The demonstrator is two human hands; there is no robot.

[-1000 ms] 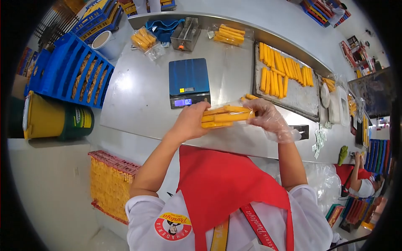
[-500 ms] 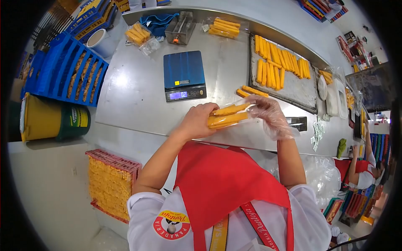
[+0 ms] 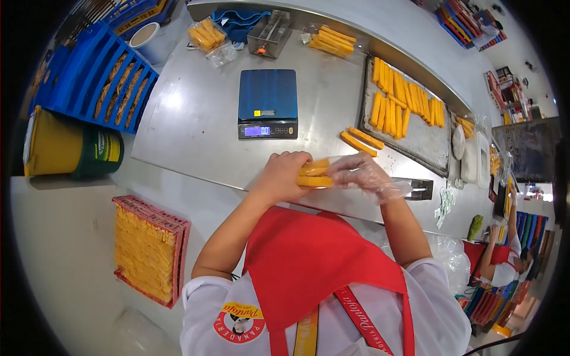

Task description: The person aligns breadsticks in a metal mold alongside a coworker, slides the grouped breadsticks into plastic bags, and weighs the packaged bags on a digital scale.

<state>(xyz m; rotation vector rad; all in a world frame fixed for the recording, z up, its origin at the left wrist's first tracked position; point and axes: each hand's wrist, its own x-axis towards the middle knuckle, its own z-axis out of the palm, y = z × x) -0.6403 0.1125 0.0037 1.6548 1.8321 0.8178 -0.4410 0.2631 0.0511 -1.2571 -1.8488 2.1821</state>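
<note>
My bare left hand (image 3: 284,178) is wrapped around a clear plastic bag of yellow breadsticks (image 3: 314,180) above the table's front edge. My right hand (image 3: 363,175), in a clear plastic glove, pinches the bag's right end; its fingertips partly cover the ends of the sticks. Just beyond that hand, two loose breadsticks (image 3: 360,143) lie on the steel table. A digital scale (image 3: 268,98) with a blue top stands farther back, its display lit and nothing on its plate. To the right, a metal tray (image 3: 409,145) carries rows of more breadsticks (image 3: 404,89).
Bagged breadsticks (image 3: 333,41) and a metal box (image 3: 269,35) stand at the back. A blue crate (image 3: 98,89) and a yellow-green bucket (image 3: 74,145) are left; a red crate (image 3: 172,228) of yellow pieces sits below. A co-worker (image 3: 499,261) works at right.
My right hand has moved left and down, closer to my left hand along the bag. The scale's reading went from about 0.2 to 0.0. The whole view has shifted slightly.
</note>
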